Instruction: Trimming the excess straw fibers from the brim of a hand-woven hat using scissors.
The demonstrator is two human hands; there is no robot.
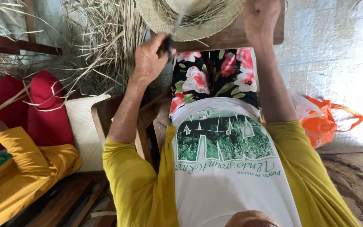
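Note:
My left hand (150, 56) is closed around the dark handle of a knife (173, 35), whose blade points up at a woven straw hat (190, 17). The hat lies on a wooden board (232, 38) across my lap, with loose straw strips poking out of its crown. My right hand (259, 17) rests on the board beside the hat's brim, pressing down; its fingers are cut off by the top edge. Below the board I see my floral shorts (211, 75) and white printed shirt (223, 159) with yellow sleeves.
A pile of dried palm strips (101, 42) lies at upper left. Another person in yellow sleeve (17, 168) and red trousers (43, 109) sits at left beside a woven mat (82, 126). An orange bag (326, 122) lies at right on the floor. I sit on a wooden chair (106, 113).

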